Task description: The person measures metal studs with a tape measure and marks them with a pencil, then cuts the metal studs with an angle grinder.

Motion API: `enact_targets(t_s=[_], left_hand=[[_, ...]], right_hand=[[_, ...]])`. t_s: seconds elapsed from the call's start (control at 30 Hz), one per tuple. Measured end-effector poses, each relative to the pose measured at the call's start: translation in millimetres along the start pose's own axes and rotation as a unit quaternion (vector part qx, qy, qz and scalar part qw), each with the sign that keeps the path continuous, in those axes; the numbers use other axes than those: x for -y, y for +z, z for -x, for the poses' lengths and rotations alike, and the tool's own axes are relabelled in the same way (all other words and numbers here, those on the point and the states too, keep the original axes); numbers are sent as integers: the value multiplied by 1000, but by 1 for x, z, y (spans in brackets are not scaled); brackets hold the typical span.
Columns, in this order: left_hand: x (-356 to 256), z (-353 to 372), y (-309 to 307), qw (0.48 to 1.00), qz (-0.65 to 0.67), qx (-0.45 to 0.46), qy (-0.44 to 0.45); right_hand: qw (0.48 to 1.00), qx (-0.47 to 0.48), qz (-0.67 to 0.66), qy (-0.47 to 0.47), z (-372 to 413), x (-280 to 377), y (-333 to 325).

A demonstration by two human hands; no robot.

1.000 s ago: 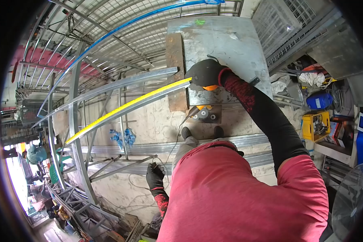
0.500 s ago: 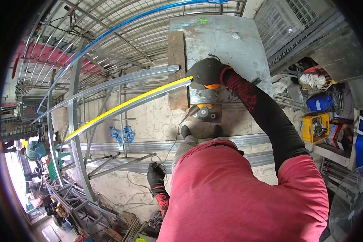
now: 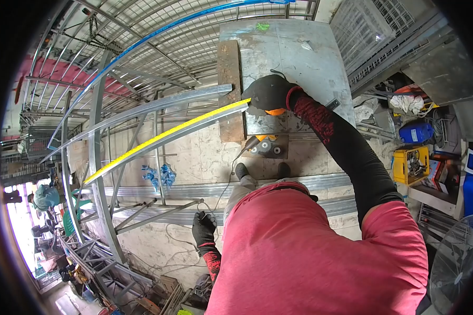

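Observation:
My right hand (image 3: 270, 93), in a black glove, is closed around a tape measure, and an orange bit of its case shows below the fingers. The yellow tape blade (image 3: 163, 135) is drawn out leftward along a grey metal tube (image 3: 210, 121). That tube's near end lies over a rusty steel plate (image 3: 229, 63) at the edge of a metal-topped table (image 3: 299, 68). A second metal tube (image 3: 184, 96) runs beside it, its end also on the plate. My left hand (image 3: 204, 228), gloved too, hangs low at my side with fingers curled; I cannot tell what is in them.
An orange power tool (image 3: 254, 142) with a cord sits below the table edge. Upright metal frames (image 3: 95, 136) stand on the left. Long metal profiles (image 3: 326, 182) lie across the floor near my feet. A yellow crate (image 3: 411, 165) and a fan (image 3: 457, 268) are on the right.
My hands, the tape and the tubes stay almost where they were. At the far left, a distant person has shifted slightly.

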State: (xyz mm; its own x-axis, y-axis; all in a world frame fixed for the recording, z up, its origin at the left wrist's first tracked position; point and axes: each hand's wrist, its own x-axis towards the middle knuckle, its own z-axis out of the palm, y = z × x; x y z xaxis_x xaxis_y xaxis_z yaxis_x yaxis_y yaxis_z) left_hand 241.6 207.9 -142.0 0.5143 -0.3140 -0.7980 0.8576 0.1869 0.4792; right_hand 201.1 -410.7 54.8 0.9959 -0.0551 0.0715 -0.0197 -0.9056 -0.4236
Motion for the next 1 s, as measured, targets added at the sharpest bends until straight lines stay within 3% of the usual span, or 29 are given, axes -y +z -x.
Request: enact_targets(t_s=[0.07, 0.13, 0.53, 0.8, 0.87, 0.93, 0.97, 1.0], left_hand=[[1, -2, -4, 1000, 6, 27, -3], [1, 3, 6, 999, -6, -39, -2], [6, 16, 16, 995, -30, -88, 29], [6, 5, -1, 999, 4, -34, -1], [8, 5, -3, 1000, 15, -20, -9], [5, 21, 25, 992, -30, -123, 25], [2, 24, 40, 992, -30, -124, 24], [0, 27, 55, 965, -140, -184, 123]], right_hand=[[1000, 1, 9, 6, 0, -1, 1], [1000, 3, 7, 6, -1, -2, 2], [1000, -1, 17, -6, -3, -3, 5], [999, 29, 24, 18, -1, 3, -1], [995, 31, 92, 29, -1, 1, 6], [998, -9, 59, -5, 1, -1, 12], [998, -50, 27, -38, 3, -3, 14], [998, -47, 25, -38, 2, -7, 13]])
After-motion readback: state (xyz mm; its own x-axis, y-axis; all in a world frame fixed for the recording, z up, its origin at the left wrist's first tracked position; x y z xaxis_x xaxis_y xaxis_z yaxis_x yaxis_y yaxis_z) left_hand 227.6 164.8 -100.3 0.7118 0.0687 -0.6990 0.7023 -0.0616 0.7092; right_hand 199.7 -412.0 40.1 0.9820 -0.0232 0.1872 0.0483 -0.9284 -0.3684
